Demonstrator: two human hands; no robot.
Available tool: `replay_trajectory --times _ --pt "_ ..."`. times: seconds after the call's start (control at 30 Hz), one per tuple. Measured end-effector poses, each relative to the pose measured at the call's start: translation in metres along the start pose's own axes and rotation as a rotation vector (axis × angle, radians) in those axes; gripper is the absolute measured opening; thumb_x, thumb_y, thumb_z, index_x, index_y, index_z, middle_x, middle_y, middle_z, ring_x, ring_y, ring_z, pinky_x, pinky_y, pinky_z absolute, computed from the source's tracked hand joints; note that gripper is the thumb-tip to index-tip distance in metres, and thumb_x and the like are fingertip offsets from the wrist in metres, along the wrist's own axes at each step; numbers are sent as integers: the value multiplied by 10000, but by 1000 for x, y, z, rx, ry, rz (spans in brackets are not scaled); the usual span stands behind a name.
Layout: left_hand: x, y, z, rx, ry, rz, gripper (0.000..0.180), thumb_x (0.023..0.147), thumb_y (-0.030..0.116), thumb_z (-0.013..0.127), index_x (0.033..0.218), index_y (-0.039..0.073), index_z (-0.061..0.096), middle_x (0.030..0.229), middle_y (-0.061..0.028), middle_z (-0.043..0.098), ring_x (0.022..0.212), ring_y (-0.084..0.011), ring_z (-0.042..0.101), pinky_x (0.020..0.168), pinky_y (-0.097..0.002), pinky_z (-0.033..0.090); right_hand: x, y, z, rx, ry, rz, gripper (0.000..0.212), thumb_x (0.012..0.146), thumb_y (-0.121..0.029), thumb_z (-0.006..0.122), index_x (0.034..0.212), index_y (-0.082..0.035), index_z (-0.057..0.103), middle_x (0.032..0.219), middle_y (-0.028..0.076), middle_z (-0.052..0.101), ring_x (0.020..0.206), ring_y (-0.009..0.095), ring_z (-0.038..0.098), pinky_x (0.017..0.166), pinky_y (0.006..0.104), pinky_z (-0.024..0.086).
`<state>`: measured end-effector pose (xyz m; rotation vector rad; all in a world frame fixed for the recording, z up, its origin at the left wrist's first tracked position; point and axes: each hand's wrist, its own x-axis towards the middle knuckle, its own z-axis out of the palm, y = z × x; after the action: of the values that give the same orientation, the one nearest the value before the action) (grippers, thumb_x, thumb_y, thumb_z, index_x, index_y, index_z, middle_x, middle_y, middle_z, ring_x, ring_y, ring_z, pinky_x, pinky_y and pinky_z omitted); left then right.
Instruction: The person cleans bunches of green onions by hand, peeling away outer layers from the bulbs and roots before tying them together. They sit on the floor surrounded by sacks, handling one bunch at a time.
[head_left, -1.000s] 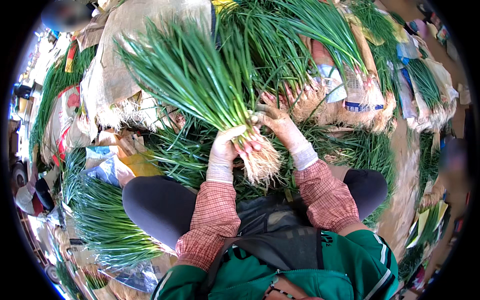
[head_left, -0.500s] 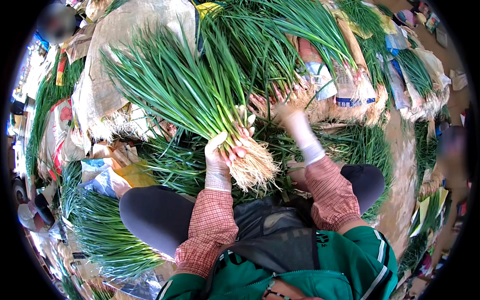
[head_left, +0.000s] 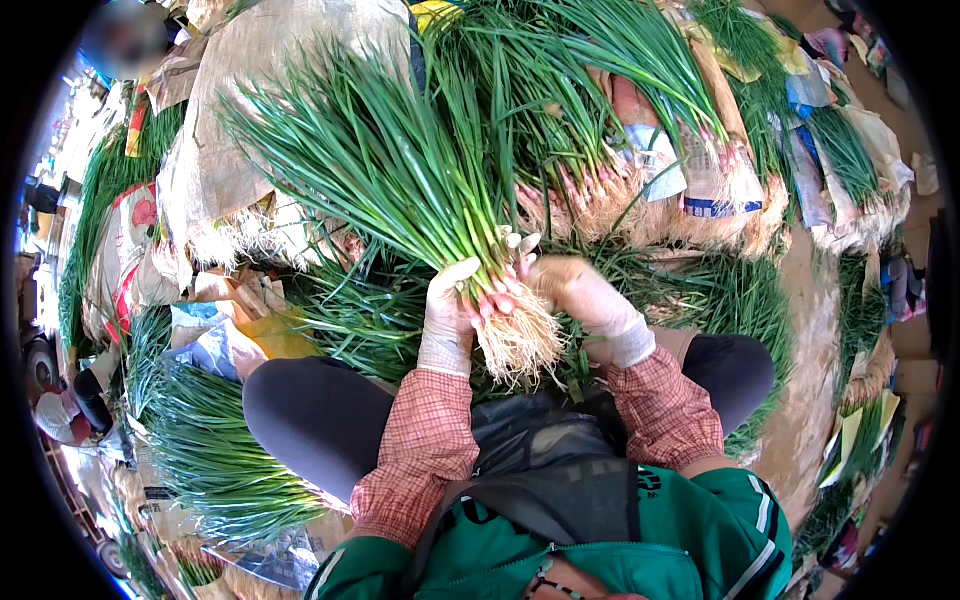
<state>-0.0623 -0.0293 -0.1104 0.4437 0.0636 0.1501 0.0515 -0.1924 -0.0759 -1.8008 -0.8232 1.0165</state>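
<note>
Head view: our left hand (head_left: 447, 298) is closed around the green-onion bunch (head_left: 425, 190), upper centre of the frame; our right hand (head_left: 575, 288) blurs beside its roots (head_left: 518, 342), openness and hold unclear. Should the left grip slacken, stalks could slip.

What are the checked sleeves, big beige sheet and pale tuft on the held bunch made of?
Checked sleeves: probably woven cloth, matte, judging by the soft creases.
Beige sheet: dull and wrinkled, perhaps coarse cloth or woven plastic sacking; I can't tell which.
Pale tuft: plant roots, matte and stringy, hanging from the pinkish ends of the green-leaved bunch.
</note>
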Motion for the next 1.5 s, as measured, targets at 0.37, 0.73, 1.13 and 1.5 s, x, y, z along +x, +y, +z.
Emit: replay_trajectory --times 0.37,0.73,1.13,1.5 --pt "-2 -10 2 99 96 35 509 779 153 610 1216 -64 466 1032 -186 605 873 -316 631 728 -384 557 74 43 34 859 350 -72 211 939 -133 497 1003 25 622 900 118 645 729 141 607 599 245 491" --pt "-3 -3 30 -21 107 146 688 791 273 575 1360 -48 357 1301 -227 496 1095 -316 556 947 -408 457 53 39 -22 -377 195 186 265 947 -277 537 914 -40 653 735 90 678 590 154 634 573 291 524" --pt "6 -9 1 46 -14 96 679 776 304 574 1311 -75 398 1172 -250 571 966 -377 619 836 -449 515 25 0 -56 -318 603 -159 223 910 -276 587 767 -112 636 611 29 558 566 79 501 548 219 437" --pt "0 -17 0 -288 -61 185 665 719 248 623 1270 -33 379 1003 -84 513 1020 -273 475 995 -394 375 83 32 24 455 31 -120 478 931 -265 557 1330 -28 443 1177 131 599 1087 221 569 946 345 452"
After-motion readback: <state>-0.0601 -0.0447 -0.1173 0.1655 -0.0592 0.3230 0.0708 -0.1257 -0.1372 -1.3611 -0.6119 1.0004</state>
